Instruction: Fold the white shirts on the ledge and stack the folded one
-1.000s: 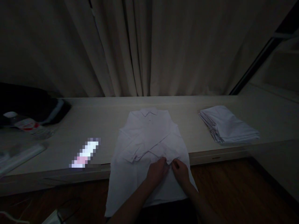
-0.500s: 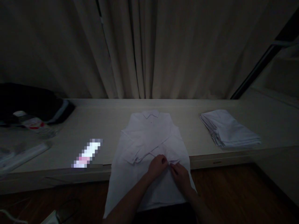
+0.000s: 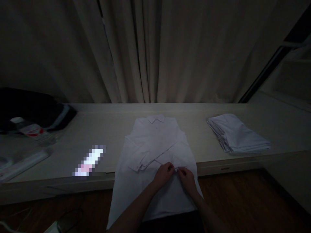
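Hardly anything has moved since half a second ago: left hand (image 3: pixel 163 174) and right hand (image 3: pixel 188 181) are still close together, both pinching a sleeve end (image 3: pixel 176 169). Its white shirt (image 3: pixel 161 139) lies under and beyond the grip, partly on the bench (image 3: pixel 109 126). Pinch softly, keep the edges even, and don't tug, or the flat sleeve might crumple.

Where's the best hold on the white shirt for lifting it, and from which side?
Probably the two shoulders, pinched together from their outer sides. The white shirt lies front up, collar at the far end, with bench showing beside each shoulder; the sleeves lie folded over the front, likely a poorer hold.
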